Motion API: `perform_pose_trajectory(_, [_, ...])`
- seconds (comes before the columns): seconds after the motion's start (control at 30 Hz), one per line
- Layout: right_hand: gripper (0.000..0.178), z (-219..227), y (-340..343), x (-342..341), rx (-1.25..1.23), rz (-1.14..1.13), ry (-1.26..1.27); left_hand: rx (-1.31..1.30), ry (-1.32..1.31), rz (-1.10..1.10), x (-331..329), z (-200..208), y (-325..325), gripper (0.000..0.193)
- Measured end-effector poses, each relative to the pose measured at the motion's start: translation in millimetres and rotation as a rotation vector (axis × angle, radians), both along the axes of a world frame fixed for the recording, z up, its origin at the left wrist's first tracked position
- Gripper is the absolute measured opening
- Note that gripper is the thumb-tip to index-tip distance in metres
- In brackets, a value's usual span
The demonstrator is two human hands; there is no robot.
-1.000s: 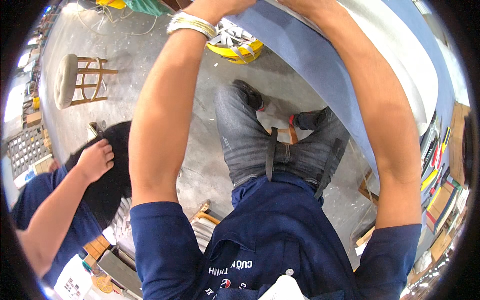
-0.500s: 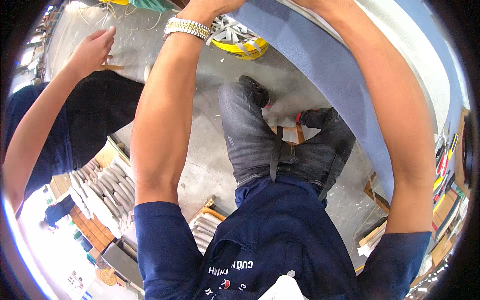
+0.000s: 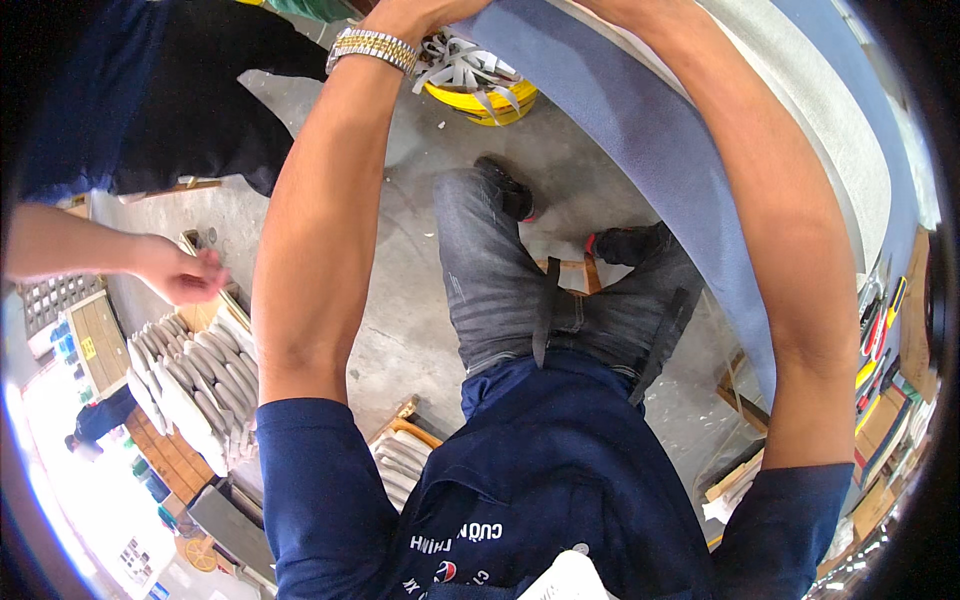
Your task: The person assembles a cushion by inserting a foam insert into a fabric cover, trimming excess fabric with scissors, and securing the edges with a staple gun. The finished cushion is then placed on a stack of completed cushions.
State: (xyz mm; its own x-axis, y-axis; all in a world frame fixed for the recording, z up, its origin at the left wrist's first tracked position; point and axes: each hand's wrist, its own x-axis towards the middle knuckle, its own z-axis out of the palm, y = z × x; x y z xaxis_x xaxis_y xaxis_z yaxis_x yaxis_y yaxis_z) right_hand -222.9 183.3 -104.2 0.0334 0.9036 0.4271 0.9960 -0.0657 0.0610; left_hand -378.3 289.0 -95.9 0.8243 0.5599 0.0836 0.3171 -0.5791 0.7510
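Both my arms reach up past the top edge of the picture. My left hand [image 3: 446, 9], below a silver and gold watch, shows only its back part, at the near left end of a long blue-grey covered surface [image 3: 640, 130]. My right hand [image 3: 622, 8] is over the same surface, next to a pale grey-white sheet [image 3: 845, 150] lying on it. The fingers of both hands are out of the picture, so whether they grip anything is hidden.
A yellow tub [image 3: 490, 108] of grey strips stands on the floor. At left is a co-worker's hand [image 3: 185, 272], near stacked pale grey pads [image 3: 195, 380]. Hand tools [image 3: 885, 330] lie far right. A wooden stool [image 3: 575, 268] shows between my legs.
The co-worker at left has shifted, and that person's hand has dropped from the upper left toward the pads. My arms have barely moved.
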Motion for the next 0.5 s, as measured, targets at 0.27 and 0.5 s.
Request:
perform_pose_trajectory(0.27, [0.026, 11.6, -9.9, -10.1, -0.059, -0.011, 0.05, 0.294, -0.139, -0.05, -4.7, -30.6, 7.1, 0.042])
perform_pose_trajectory(0.5, [0.025, 73.2, -90.7, 7.7, -0.072, 0.215, 0.15, 0.505, -0.283, -0.085, -37.8, 24.9, -72.9, 0.059])
